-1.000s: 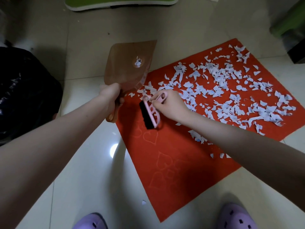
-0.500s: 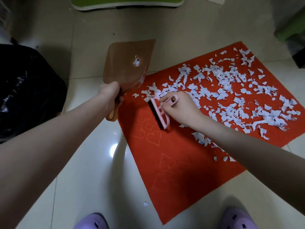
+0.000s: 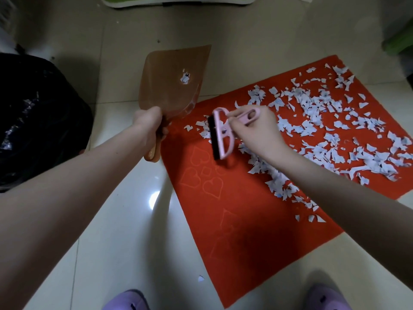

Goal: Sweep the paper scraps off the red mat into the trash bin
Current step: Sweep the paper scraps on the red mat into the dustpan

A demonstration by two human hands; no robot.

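The task was at an early stage. The person's left hand (image 3: pixel 148 120) was clenched round the handle of a translucent brown plastic dustpan (image 3: pixel 174 86), which was held at the left corner of the red felt mat (image 3: pixel 234 209). Whether its lip touched the floor could not be told. The pan was almost bare, with only a small white patch (image 3: pixel 185 77) at its middle, either a scrap or a label.

The right hand (image 3: pixel 257 133) gripped the looped handle of a pink plastic hand brush with black bristles (image 3: pixel 221 135). The bristles were set on the mat at the left edge of the litter, facing the dustpan.

The white paper scraps (image 3: pixel 312 121) lay thick across the far and right parts of the mat. The near-left part, embossed with hearts, showed bare red. One stray scrap (image 3: pixel 200 278) sat on the pale tiled floor (image 3: pixel 111 220) just off the mat's near edge.

The trash bin lined with a black plastic bag (image 3: pixel 33 130) stood to the left, near the dustpan. Nearly all the sweeping appeared to remain, as did every trip to the bin that the pile would need.
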